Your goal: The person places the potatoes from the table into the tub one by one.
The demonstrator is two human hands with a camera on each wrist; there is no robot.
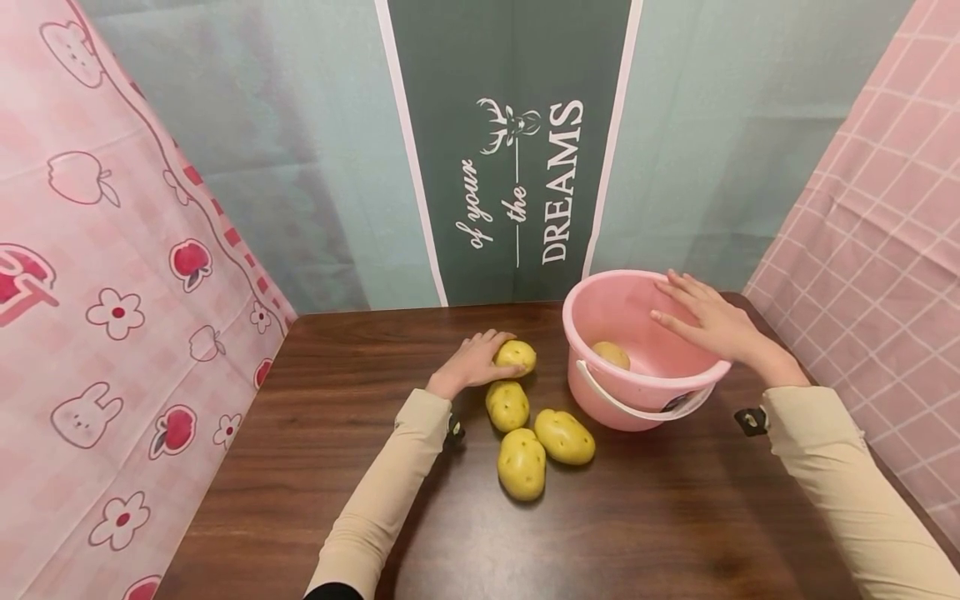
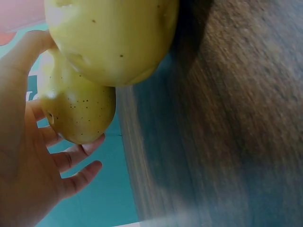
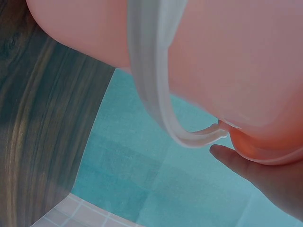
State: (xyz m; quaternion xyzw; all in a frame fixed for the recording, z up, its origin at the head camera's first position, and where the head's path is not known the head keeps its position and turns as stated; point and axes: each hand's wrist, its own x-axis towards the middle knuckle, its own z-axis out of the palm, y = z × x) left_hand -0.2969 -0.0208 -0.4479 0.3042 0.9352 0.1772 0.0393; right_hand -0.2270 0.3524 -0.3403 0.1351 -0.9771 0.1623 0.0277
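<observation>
My left hand (image 1: 476, 362) grips the farthest yellow potato (image 1: 517, 356), thumb on the near side and fingers round the far side. In the left wrist view, the held potato (image 2: 78, 101) sits against the fingers, behind a closer potato (image 2: 113, 38). Nearer on the table lie a small potato (image 1: 507, 406), an oblong one (image 1: 565, 437) and a larger one (image 1: 522, 464). My right hand (image 1: 708, 321) rests on the right rim of the pink bucket (image 1: 611, 396), fingers fairly straight. Inside the bucket is another potato (image 1: 611, 355); the right wrist view shows one finger outside the rim.
The bucket's white handle (image 1: 637, 410) hangs down its near side. The dark wooden table (image 1: 315, 467) ends at a green and teal cloth (image 1: 517, 283). Pink cloths stand at the left (image 1: 150, 333) and right (image 1: 885, 250).
</observation>
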